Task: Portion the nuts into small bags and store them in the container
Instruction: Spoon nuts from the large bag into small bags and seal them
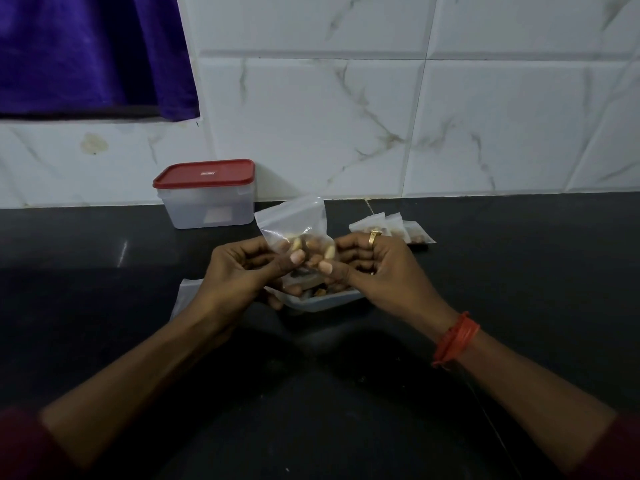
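Observation:
A small clear bag with several nuts at its bottom stands upright between my hands, its top pointing up. My left hand pinches its lower left part and my right hand pinches its lower right part, thumbs toward me. Right under the hands sits a shallow white tray of mixed nuts, mostly hidden by my fingers. A clear container with a red lid on it stands at the back left by the wall. Filled small bags lie behind my right hand.
The black counter runs to a white marble-tiled wall. A purple cloth hangs at the upper left. Something white and flat, perhaps spare bags, lies under my left wrist.

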A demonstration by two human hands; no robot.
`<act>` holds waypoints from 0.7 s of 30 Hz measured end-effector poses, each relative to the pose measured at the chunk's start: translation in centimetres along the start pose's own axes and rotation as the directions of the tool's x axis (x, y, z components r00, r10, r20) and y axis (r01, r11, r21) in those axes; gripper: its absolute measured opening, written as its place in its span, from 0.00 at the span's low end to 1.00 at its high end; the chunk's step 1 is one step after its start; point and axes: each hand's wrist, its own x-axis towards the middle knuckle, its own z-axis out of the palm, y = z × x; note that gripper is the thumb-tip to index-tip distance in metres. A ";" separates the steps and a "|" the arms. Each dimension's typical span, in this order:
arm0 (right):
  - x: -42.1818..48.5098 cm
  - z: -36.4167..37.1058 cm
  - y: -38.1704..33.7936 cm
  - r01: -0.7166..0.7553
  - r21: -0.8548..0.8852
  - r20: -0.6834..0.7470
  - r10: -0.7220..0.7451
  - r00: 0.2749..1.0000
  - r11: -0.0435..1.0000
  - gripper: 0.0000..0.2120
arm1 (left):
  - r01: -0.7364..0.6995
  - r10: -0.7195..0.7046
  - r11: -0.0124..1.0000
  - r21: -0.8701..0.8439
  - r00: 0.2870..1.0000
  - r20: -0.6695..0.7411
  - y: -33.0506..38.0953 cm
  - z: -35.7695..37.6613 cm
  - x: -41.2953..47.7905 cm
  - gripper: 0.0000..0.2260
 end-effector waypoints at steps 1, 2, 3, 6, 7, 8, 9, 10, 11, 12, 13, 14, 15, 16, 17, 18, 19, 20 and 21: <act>0.0 0.0 0.0 -0.006 -0.001 0.007 0.006 1.000 1.000 0.16 | 0.005 -0.005 1.000 0.005 1.000 0.001 0.0 0.0 0.0 0.16; -0.1 0.1 0.1 -0.015 0.007 0.013 0.015 1.000 1.000 0.16 | 0.008 -0.008 1.000 0.013 1.000 0.001 0.0 -0.1 0.0 0.16; -0.1 0.1 0.1 -0.029 0.023 0.021 0.028 0.999 0.999 0.17 | 0.007 -0.007 1.000 0.021 1.000 -0.001 -0.1 -0.1 0.0 0.16; -0.1 0.3 0.2 -0.058 0.076 0.027 0.056 0.998 0.995 0.17 | 0.001 -0.001 0.999 0.047 1.000 -0.008 -0.1 -0.1 0.0 0.15; 0.0 0.4 0.3 -0.058 0.077 0.021 0.057 0.998 0.995 0.15 | 0.004 -0.004 0.999 0.049 1.000 -0.008 -0.2 -0.1 0.0 0.15; 0.0 0.4 0.3 -0.056 0.072 0.013 0.056 0.998 0.996 0.14 | 0.010 -0.009 0.999 0.044 1.000 -0.004 -0.2 -0.1 0.0 0.15; 0.1 0.4 0.3 -0.054 0.066 0.006 0.054 0.999 0.996 0.13 | 0.020 -0.020 0.999 0.031 1.000 0.003 -0.1 -0.1 0.0 0.15; 0.1 0.4 0.4 -0.052 0.060 0.000 0.052 0.999 0.997 0.12 | 0.034 -0.034 0.999 0.014 0.999 0.012 -0.1 -0.1 0.0 0.15; 0.1 0.4 0.4 -0.048 0.051 -0.004 0.049 0.999 0.998 0.12 | 0.046 -0.046 0.999 -0.001 0.999 0.020 0.0 -0.1 0.0 0.15; 0.1 0.4 0.5 -0.044 0.038 -0.003 0.045 0.999 0.998 0.13 | 0.051 -0.051 0.999 0.000 0.998 0.022 0.0 -0.2 0.0 0.14; 0.1 0.4 0.5 -0.042 0.029 0.004 0.042 0.999 0.999 0.15 | 0.050 -0.050 0.999 0.013 0.999 0.017 0.0 -0.2 0.0 0.14; 0.1 0.4 0.6 -0.043 0.029 0.013 0.042 0.999 0.999 0.16 | 0.043 -0.044 0.999 0.031 0.999 0.009 -0.1 -0.3 0.0 0.14; 0.0 0.4 0.6 -0.047 0.041 0.023 0.046 0.999 0.998 0.17 | 0.035 -0.035 0.998 0.044 0.999 0.004 -0.1 -0.4 0.1 0.14; 0.0 0.5 0.6 -0.051 0.055 0.031 0.049 0.998 0.997 0.17 | 0.026 -0.027 0.998 0.051 1.000 0.003 -0.2 -0.5 0.2 0.14; 0.0 0.6 0.7 -0.054 0.065 0.034 0.052 0.998 0.996 0.17 | 0.017 -0.018 0.998 0.057 1.000 0.004 -0.3 -0.5 0.2 0.13; 0.0 0.6 0.7 -0.056 0.071 0.031 0.054 0.998 0.996 0.18 | 0.005 -0.005 0.998 0.064 1.000 0.005 -0.3 -0.5 0.3 0.13; 0.0 0.7 0.7 -0.055 0.076 0.024 0.054 0.998 0.996 0.18 | -0.011 0.011 0.997 0.074 1.000 0.003 -0.4 -0.5 0.3 0.13; 0.0 0.8 0.7 -0.053 0.083 0.015 0.052 0.999 0.995 0.18 | -0.027 0.027 0.996 0.084 1.000 0.001 -0.4 -0.4 0.3 0.13; 0.1 0.8 0.8 -0.050 0.090 0.010 0.050 0.999 0.995 0.16 | -0.037 0.037 0.995 0.088 0.999 -0.003 -0.4 -0.3 0.3 0.13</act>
